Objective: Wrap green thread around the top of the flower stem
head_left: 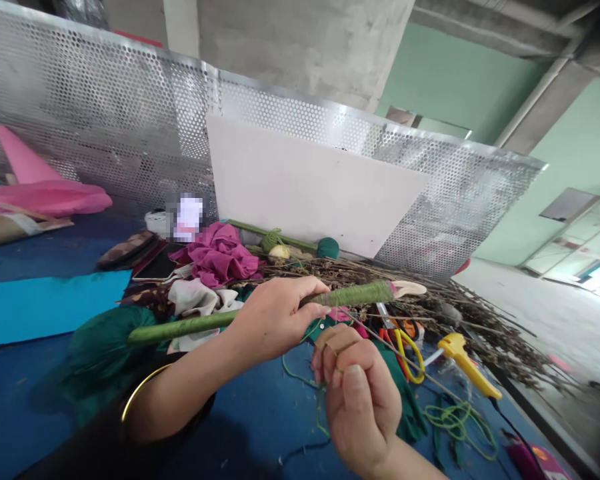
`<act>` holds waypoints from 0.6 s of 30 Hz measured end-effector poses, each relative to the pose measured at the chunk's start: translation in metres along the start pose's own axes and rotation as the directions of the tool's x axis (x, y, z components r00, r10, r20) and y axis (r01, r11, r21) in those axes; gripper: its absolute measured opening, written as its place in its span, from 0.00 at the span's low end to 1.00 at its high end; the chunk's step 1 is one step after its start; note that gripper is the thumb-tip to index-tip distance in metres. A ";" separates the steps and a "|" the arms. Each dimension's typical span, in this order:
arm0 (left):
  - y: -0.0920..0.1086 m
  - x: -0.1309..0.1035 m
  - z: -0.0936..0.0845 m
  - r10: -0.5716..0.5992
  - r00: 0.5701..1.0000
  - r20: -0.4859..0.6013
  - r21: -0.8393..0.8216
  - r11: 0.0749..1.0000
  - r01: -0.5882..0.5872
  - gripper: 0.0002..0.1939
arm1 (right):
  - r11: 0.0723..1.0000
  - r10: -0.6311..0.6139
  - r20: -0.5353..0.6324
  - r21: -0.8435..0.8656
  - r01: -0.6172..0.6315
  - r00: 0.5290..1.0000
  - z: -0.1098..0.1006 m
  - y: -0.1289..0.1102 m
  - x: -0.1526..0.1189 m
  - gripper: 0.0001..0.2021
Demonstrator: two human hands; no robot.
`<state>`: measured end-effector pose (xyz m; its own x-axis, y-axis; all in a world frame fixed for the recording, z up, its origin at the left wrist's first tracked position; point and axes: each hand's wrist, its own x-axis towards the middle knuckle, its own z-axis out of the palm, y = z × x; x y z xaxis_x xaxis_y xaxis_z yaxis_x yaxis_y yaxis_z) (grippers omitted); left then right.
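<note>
A long stick wrapped in green yarn (363, 294) lies slanted above the blue table, its bare pale tip pointing right. My left hand (275, 319) is closed round its middle, thumb and fingers pinching it from both sides. Below and right of it, my right hand (357, 393) is curled, with thin green yarn (320, 407) at its fingers. Tape-like strips cover some of those fingers. Dark green fabric (113, 343) bunches under the stick's left end.
Scissors (407, 357), a yellow glue gun (467, 367) and loose green yarn (457, 423) lie at right. Dried stems (480, 313) spread behind. Magenta cloth (223, 253), a phone (155, 265) and a pink hat-like object (45, 190) are at left; a perforated panel (130, 107) stands behind.
</note>
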<state>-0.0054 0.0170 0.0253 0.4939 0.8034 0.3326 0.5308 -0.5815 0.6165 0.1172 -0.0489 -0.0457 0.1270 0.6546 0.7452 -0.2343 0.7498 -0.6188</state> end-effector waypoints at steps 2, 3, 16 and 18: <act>-0.001 0.000 -0.001 0.015 1.000 -0.007 0.002 1.000 -0.015 0.13 | 1.000 -0.003 0.026 -0.013 0.003 1.000 -0.002 0.002 0.000 0.11; -0.001 0.000 -0.001 0.020 1.000 -0.012 0.003 1.000 -0.020 0.13 | 1.000 0.002 0.034 -0.013 -0.002 0.999 -0.002 0.003 0.000 0.11; 0.001 0.001 0.013 0.048 0.997 -0.061 -0.040 0.998 -0.050 0.19 | 0.930 0.271 -0.056 0.273 -0.246 0.961 0.008 -0.012 0.011 0.14; -0.001 0.001 0.013 0.052 0.996 -0.075 -0.041 0.998 -0.055 0.19 | 0.920 0.290 -0.078 0.297 -0.256 0.954 0.007 -0.014 0.011 0.14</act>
<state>0.0038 0.0162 0.0155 0.4681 0.7792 0.4167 0.4739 -0.6194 0.6259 0.1151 -0.0528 -0.0269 0.1287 0.8495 0.5116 -0.5341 0.4940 -0.6860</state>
